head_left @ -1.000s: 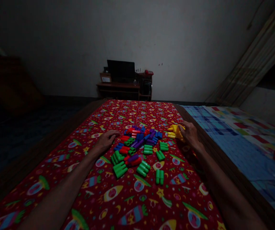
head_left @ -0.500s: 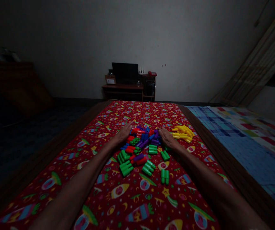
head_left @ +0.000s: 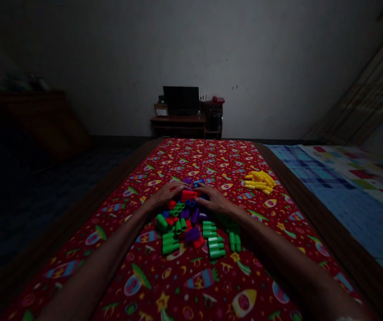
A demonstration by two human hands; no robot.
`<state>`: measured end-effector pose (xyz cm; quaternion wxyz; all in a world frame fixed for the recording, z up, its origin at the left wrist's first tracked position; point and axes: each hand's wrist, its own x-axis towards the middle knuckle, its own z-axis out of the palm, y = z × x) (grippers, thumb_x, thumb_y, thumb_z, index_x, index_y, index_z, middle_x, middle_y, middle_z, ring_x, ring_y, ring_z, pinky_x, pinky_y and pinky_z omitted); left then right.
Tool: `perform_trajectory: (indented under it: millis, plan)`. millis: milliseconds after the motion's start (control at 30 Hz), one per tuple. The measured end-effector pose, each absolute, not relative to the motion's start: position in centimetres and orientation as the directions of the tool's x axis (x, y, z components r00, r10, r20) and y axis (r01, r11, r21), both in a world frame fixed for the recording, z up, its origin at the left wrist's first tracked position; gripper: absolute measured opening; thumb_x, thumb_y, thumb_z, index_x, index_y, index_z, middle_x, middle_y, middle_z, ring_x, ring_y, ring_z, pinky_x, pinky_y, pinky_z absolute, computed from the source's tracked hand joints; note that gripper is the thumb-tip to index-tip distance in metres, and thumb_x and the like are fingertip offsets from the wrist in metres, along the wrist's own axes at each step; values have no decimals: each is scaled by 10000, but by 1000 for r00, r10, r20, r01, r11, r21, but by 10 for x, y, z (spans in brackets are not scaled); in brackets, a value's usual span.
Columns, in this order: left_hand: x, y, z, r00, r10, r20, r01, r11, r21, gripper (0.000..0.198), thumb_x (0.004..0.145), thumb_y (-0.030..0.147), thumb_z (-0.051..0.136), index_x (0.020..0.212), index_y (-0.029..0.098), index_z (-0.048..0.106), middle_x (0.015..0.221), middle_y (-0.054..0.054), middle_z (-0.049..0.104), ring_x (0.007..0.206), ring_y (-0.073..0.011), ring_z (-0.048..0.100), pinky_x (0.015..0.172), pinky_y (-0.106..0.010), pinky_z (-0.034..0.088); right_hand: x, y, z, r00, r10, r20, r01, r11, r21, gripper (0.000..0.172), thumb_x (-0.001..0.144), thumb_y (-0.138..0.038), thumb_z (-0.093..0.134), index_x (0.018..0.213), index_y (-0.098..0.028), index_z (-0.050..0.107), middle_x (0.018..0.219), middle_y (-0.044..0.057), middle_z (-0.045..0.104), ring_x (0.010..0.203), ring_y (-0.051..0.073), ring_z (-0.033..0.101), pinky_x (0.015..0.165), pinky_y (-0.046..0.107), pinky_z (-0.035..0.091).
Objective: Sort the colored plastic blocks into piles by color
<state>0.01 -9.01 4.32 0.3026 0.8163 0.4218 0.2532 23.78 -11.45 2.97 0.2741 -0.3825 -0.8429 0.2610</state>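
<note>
A loose pile of plastic toy building blocks lies in front of me, made up of joined tubes. My left hand (head_left: 167,195) rests against the pile's left side, its fingers reaching over the far edge. On the opposite side my right hand (head_left: 213,199) curves round the pile, thumb and fingers apart. Between the two hands sits a red block (head_left: 189,195), close to the right fingertips. Purple blocks (head_left: 192,234) and several green blocks (head_left: 170,243) lie nearer to me. More green blocks (head_left: 216,248) are below my right hand. Some blocks are hidden under the hands.
A separate heap of yellow blocks (head_left: 261,182) lies to the right. Everything rests on a red patterned cloth (head_left: 198,298) with a brown border. Beyond its far end stands a desk (head_left: 178,121) with a monitor (head_left: 181,100). Blue plaid bedding (head_left: 332,191) spreads at right.
Both hands have moved inward, and the pile between them is more compact. Several green blocks have been pushed together nearer to me. The camera view has shifted slightly.
</note>
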Motion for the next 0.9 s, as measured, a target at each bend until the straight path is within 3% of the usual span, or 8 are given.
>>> perform_trajectory:
  millis: [133,333,433,533,633,733,900]
  plan:
    - [-8,-114,41,541,818,196,537,-516,667,498,864,540,438,1094,178,692,1235,-95,637,1187,-266,532,1048,-399,385,238,-129,54,-623,761,180,535,583,-611,360,839,-312,593,1170,-185,651,1113,78,688,1033,221,628,880,323,462]
    - [-1,-120,42,590,780,209,598,-596,536,443,822,538,559,1129,240,674,1295,-76,592,1215,-249,499,1060,-402,364,244,-139,76,-645,764,15,657,565,-499,272,765,-141,616,1002,-183,743,836,33,729,768,171,656,655,222,434]
    - [3,-116,45,620,746,242,600,-650,467,380,829,502,581,1088,248,693,1278,-78,602,1196,-245,512,1052,-400,364,241,-143,79,-650,760,24,692,604,-395,246,775,-146,609,971,-183,753,808,58,733,729,171,658,624,219,417]
    - [6,-110,47,682,696,225,551,-690,469,334,900,425,490,1052,220,706,1193,-88,653,1110,-213,578,992,-350,418,242,-142,81,-640,762,96,699,629,-339,239,774,-144,612,956,-199,757,854,76,746,784,196,676,646,230,429]
    - [8,-102,48,720,669,183,519,-695,497,334,917,371,447,1007,186,711,1095,-88,698,1030,-198,620,938,-312,451,254,-127,81,-549,814,189,675,566,-473,208,790,-198,621,939,-224,764,891,40,755,798,188,684,666,224,450]
    - [11,-93,47,690,704,167,550,-660,511,309,895,327,461,979,161,707,1021,-87,715,943,-191,642,870,-290,477,278,-101,72,-343,906,249,639,419,-645,217,810,-274,599,937,-207,762,864,16,756,757,189,685,648,231,472]
    - [24,-80,45,687,716,124,597,-653,466,279,825,256,557,1048,168,699,1026,-78,712,917,-191,639,845,-277,472,312,-66,37,-67,936,347,622,311,-719,299,857,-305,492,851,-149,746,781,52,744,712,192,679,639,254,492]
